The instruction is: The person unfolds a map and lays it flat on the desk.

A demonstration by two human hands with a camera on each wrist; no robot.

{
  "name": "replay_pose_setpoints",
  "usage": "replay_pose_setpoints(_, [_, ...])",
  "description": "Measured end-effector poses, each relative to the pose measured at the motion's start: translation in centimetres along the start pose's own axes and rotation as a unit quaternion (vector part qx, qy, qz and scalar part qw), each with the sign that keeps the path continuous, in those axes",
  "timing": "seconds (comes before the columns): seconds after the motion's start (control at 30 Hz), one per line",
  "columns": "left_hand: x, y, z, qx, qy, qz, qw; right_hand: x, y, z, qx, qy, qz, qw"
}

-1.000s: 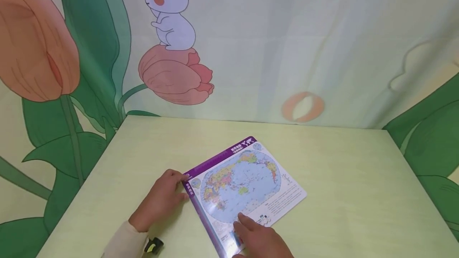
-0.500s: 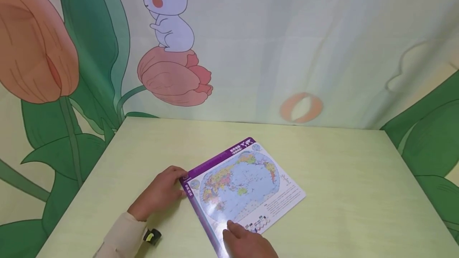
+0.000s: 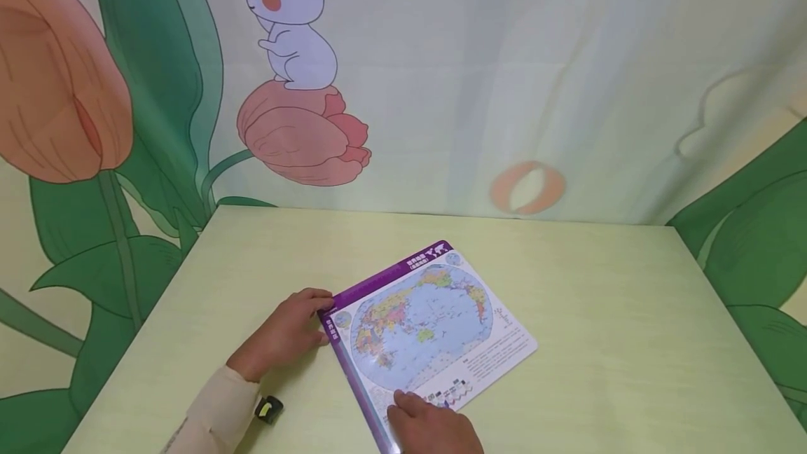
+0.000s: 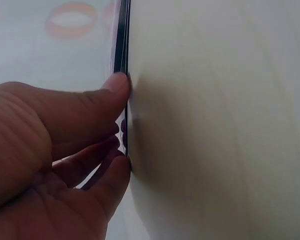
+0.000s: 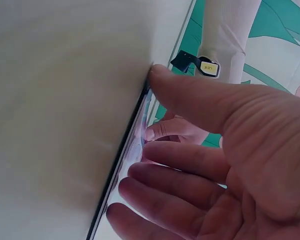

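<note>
A thin, flat world map board [image 3: 435, 321] with a purple band along its upper and left sides lies slanted on the table. At its left corner rests my left hand [image 3: 284, 335], fingertips on the purple band and thumb against the left edge. In the left wrist view the thumb and fingers of that hand [image 4: 75, 130] touch the board's dark rim [image 4: 122, 45]. My right hand [image 3: 435, 428] rests on the lower part of the map, partly cut off by the frame. The right wrist view shows its fingers [image 5: 180, 165] extended over the board, thumb [image 5: 190, 95] at its edge.
The pale wood-toned table [image 3: 605, 314] extends around the board. Behind it hangs a curtain [image 3: 441, 76] printed with a rabbit and tulips. A black device with a yellow label [image 3: 269, 410] sits at the left wrist.
My right hand has slid a little left and down along the lower part of the board. The left hand has stayed at the corner, with only slight finger movement. The board has barely moved.
</note>
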State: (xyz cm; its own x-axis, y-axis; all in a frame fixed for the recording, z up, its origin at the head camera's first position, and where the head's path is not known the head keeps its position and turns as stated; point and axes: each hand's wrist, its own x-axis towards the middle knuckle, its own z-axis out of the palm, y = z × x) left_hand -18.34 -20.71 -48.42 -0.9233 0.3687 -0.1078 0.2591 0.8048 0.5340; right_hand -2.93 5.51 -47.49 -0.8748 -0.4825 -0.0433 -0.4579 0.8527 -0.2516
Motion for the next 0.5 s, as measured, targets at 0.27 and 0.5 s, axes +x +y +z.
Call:
replay_pose_setpoints(0.27, [0.06, -0.41, -0.06, -0.004, -0.013, 0.002, 0.9999, 0.10, 0.12, 0.25, 0.014, 0.010, -0.006, 1.000])
replay_pose_setpoints(0.5, [0.03, -0.48, -0.13, -0.014, -0.013, 0.004, 0.9998, 0.17, 0.23, 0.26, 0.004, 0.034, -0.018, 0.999])
